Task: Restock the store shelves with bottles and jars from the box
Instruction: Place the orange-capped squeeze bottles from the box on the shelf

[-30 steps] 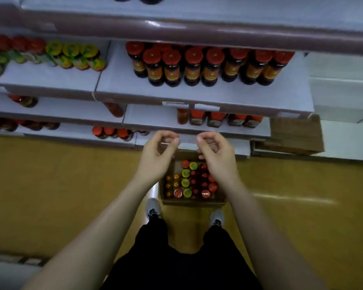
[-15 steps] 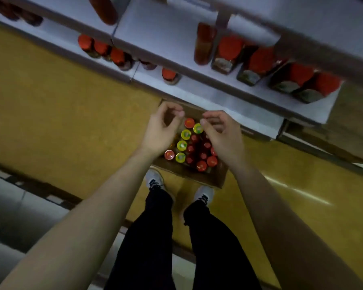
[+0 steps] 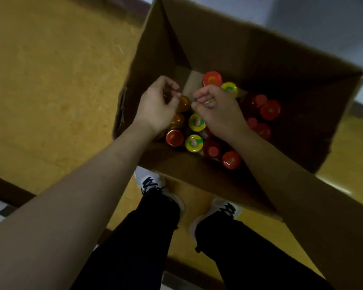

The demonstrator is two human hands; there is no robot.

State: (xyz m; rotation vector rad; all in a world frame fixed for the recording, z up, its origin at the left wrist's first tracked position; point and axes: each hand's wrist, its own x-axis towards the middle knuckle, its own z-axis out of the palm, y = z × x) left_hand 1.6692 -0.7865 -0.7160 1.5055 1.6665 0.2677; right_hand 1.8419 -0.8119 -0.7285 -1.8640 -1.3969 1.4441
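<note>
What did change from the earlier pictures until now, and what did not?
Both hands came down from shelf height into the open cardboard box: the left hand is over the orange caps, the right hand over the yellow lids. A grasp cannot be confirmed. The bottles stay packed upright.

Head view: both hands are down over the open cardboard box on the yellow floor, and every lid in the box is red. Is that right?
Not quite. The head view shows mixed lids in the cardboard box: red lids, yellow-green lids and orange ones. The rest holds: the left hand and right hand are over the open box on the yellow floor.
</note>
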